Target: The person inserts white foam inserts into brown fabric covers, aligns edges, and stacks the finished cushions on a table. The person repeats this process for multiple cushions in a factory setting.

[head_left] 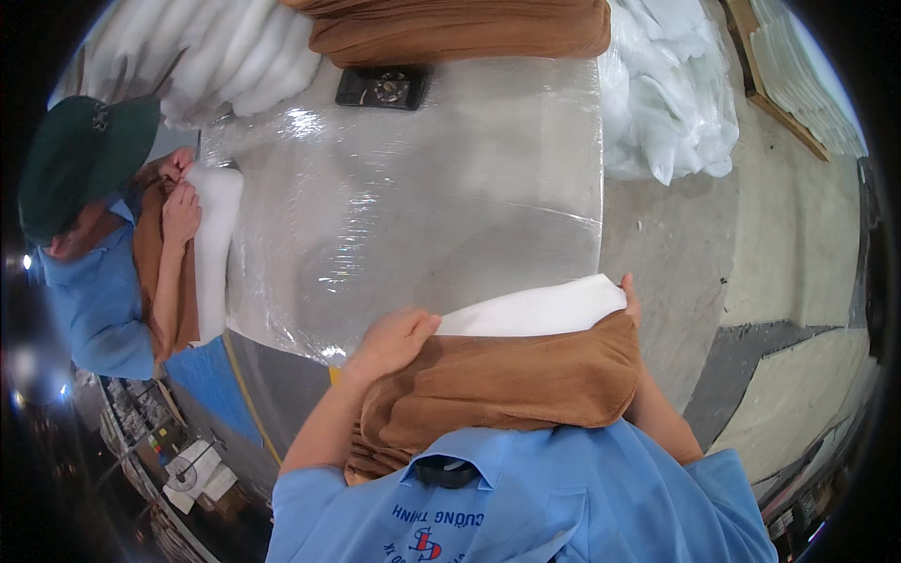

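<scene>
A brown fabric cover [507,380] lies against my front, with a white padded cushion insert [535,306] sticking out of its far edge. My left hand [396,342] is closed on the cover's left corner, thumb and fingers pinched at the rim beside the insert. At the opposite end, my right hand [632,300] grips the cover's right corner next to the insert's tip; most of its fingers are hidden behind the fabric. Brown folds bunch up below my left wrist.
A plastic-wrapped table [469,188] spreads ahead, with brown fabric pieces [460,28] stacked at its far edge near a black device [383,87]. White padding piles [666,94] flank it. A co-worker in a green cap [89,169] handles a similar brown cover at left.
</scene>
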`<act>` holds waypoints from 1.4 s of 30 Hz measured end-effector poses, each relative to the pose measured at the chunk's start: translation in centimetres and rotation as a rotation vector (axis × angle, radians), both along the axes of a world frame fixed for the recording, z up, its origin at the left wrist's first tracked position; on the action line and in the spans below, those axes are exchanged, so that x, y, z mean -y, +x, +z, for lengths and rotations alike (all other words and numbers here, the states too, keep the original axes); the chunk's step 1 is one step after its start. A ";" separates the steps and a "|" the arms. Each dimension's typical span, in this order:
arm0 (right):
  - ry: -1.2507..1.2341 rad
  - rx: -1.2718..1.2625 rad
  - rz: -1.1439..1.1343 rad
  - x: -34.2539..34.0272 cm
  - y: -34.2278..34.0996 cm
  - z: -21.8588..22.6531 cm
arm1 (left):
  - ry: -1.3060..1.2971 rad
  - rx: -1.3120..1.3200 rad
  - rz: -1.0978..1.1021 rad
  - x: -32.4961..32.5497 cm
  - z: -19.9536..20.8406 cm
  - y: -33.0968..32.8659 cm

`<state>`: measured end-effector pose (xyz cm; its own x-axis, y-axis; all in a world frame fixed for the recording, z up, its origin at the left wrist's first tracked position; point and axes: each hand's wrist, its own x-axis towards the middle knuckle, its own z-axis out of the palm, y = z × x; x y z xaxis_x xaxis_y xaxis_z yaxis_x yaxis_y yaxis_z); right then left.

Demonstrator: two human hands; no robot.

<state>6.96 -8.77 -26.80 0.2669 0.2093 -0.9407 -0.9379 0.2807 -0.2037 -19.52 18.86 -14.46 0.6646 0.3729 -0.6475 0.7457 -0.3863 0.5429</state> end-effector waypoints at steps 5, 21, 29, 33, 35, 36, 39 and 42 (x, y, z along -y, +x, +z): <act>0.107 -0.002 0.042 0.0 0.3 0.5 | -0.395 -0.331 0.076 -2.0 0.9 -1.2; -0.040 -0.044 0.015 -1.7 0.9 1.8 | -0.490 -0.336 0.419 -3.3 -0.3 0.6; 0.027 -0.054 -0.032 -0.8 0.3 -0.4 | -0.669 -0.303 0.039 -3.2 0.2 4.1; 0.053 -0.086 -0.061 -1.5 0.4 1.8 | -0.480 0.051 0.612 0.4 0.5 1.9; 0.037 -0.094 -0.089 -1.3 0.3 1.2 | -0.371 0.326 0.808 1.7 0.6 0.9; 0.022 -0.092 -0.098 -1.5 0.3 1.1 | -0.335 0.448 0.802 2.2 0.4 0.7; 0.018 -0.071 -0.092 -1.5 0.3 0.7 | -0.494 0.290 0.844 1.7 0.2 0.5; 0.065 -0.027 -0.036 -0.6 0.3 -0.1 | -0.516 -0.225 0.475 -0.1 0.8 3.0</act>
